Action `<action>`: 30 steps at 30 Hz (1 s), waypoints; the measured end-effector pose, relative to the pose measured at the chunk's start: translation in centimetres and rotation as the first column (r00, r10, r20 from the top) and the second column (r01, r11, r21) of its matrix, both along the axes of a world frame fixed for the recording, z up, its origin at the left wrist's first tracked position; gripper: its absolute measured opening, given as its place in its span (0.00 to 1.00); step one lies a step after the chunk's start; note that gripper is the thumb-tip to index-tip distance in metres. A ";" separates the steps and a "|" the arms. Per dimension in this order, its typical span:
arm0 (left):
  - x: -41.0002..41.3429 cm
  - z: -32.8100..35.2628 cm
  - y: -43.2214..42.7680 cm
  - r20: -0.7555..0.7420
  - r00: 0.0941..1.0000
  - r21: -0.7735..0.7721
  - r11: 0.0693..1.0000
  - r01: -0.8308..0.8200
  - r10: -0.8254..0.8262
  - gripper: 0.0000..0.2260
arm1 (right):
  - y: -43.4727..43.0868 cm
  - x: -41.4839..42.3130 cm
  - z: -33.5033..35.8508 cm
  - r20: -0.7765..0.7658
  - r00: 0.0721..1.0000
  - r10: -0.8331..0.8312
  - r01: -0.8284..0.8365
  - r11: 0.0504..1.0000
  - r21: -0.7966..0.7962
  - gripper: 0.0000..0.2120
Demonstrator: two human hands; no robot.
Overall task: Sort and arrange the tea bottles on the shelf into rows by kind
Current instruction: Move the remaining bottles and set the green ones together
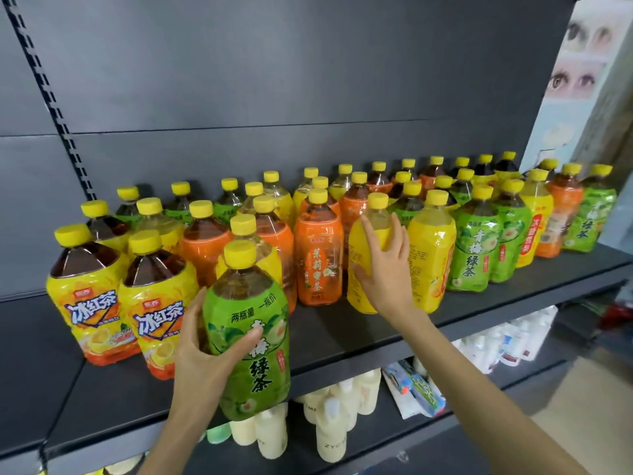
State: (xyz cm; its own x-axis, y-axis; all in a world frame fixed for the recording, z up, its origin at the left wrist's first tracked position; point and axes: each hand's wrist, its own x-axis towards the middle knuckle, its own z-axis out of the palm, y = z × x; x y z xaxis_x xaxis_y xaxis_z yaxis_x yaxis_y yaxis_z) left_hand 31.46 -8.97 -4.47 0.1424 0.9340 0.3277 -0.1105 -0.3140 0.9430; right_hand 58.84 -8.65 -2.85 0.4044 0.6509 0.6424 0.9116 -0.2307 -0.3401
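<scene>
Several yellow-capped tea bottles stand mixed on a dark shelf (329,330): yellow, orange and green labels. My left hand (202,351) grips a green-label bottle (250,323) at the shelf's front edge, its base hanging over the edge. My right hand (387,265) grips a yellow-label bottle (359,269) standing mid-shelf, thumb on its left side and fingers up near its shoulder. To its left stands an orange jasmine tea bottle (318,255). Two yellow iced-tea bottles (92,296) stand at the front left. Green-label bottles (474,245) cluster at the right.
The dark back panel (274,80) rises behind the bottles. A lower shelf holds pale cream bottles (332,430) and packets (414,389). Bare shelf surface lies at the far left (30,354) and along the front right edge (513,296).
</scene>
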 end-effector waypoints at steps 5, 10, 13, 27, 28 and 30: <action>2.1 -0.1 -0.1 0.014 0.998 -0.020 0.998 0.067 -0.067 0.45 | -1.8 0.8 -1.2 -0.058 0.984 0.167 -0.163 0.984 0.070 0.40; 3.6 -0.1 -0.1 0.080 0.992 -0.053 0.994 0.098 -0.094 0.39 | -3.3 1.9 -2.0 -0.066 0.966 0.250 -0.236 0.957 0.168 0.31; 5.1 0.0 -0.4 0.088 0.988 -0.054 0.989 0.134 -0.129 0.40 | -4.3 3.1 -3.1 -0.024 0.968 0.249 -0.233 0.932 0.277 0.23; 9.6 0.0 -0.6 0.083 0.985 -0.031 0.987 0.155 -0.152 0.36 | -3.3 15.2 -3.8 -0.436 0.898 -0.055 0.262 0.864 0.430 0.29; 9.6 0.0 -0.6 0.084 0.985 -0.030 0.988 0.153 -0.150 0.35 | -3.1 16.0 -3.6 -0.421 0.902 -0.095 0.278 0.874 0.398 0.32; 9.7 0.1 -0.8 0.089 0.986 -0.024 0.989 0.146 -0.144 0.33 | -3.0 16.9 -3.3 -0.392 0.907 -0.152 0.290 0.901 0.322 0.40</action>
State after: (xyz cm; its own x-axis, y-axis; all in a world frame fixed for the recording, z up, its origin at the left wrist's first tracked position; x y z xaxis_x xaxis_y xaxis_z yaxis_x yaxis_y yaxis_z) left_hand 41.16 -9.82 -4.38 0.2491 0.9151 0.3170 -0.2350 -0.2605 0.9365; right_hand 75.74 -11.61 -6.12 0.7511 0.2649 0.6047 0.6569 -0.2085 -0.7246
